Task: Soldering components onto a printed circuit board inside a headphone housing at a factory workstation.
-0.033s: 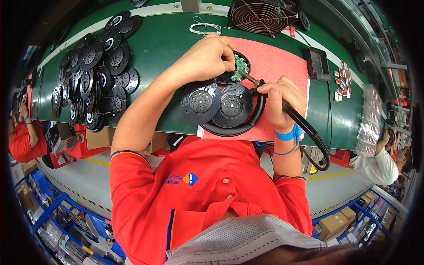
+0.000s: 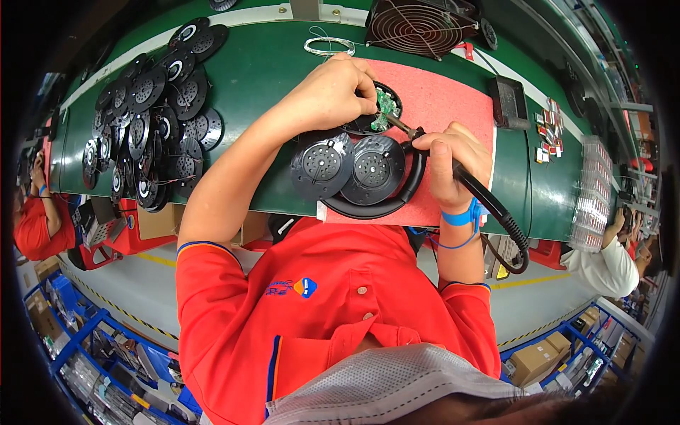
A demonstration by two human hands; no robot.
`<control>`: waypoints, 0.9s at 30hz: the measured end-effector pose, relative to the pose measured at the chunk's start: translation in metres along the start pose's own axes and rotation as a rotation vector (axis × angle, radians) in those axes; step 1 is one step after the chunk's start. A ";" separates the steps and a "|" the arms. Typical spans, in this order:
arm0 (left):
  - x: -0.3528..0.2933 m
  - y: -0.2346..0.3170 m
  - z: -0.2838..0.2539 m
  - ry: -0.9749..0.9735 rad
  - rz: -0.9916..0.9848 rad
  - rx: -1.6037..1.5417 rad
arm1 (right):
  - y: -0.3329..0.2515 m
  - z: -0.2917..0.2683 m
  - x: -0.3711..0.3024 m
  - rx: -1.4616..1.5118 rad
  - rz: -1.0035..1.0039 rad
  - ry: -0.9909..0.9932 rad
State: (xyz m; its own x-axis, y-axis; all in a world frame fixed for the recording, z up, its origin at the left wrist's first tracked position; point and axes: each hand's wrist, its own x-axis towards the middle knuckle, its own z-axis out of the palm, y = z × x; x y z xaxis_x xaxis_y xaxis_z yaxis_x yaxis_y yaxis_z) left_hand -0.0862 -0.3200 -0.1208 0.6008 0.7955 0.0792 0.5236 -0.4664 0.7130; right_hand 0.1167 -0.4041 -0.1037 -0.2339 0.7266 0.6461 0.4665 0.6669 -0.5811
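My right hand (image 2: 462,161) is wrapped round the handle of a soldering iron (image 2: 489,195), whose metal tip reaches a small green circuit board (image 2: 386,108). The board sits in a round black ear cup on the pink mat (image 2: 453,106). At the board's left edge, the fingers of my left hand (image 2: 347,88) are pinched together; what they hold is too small to make out. Nearer me lie two black perforated speaker discs (image 2: 375,168), partly over a curved black headphone band (image 2: 414,185). A blue strap with a cord circles my right wrist.
Many similar black discs (image 2: 145,92) are heaped on the green bench at left. A coil of solder wire (image 2: 329,47) and a caged fan (image 2: 421,28) stand at the back. Rightward are a black tray (image 2: 508,103), small red-and-white parts (image 2: 549,131) and stacked clear trays (image 2: 593,195).
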 end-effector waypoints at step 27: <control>0.001 0.000 0.000 -0.010 0.023 -0.005 | 0.001 0.001 0.000 -0.012 -0.009 0.004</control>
State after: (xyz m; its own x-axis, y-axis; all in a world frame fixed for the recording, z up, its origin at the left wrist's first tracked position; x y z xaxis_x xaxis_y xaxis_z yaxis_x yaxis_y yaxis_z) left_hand -0.0861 -0.3192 -0.1208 0.6187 0.7806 0.0884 0.5067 -0.4825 0.7145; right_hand 0.1159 -0.4032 -0.1047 -0.2343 0.7198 0.6534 0.4743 0.6713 -0.5695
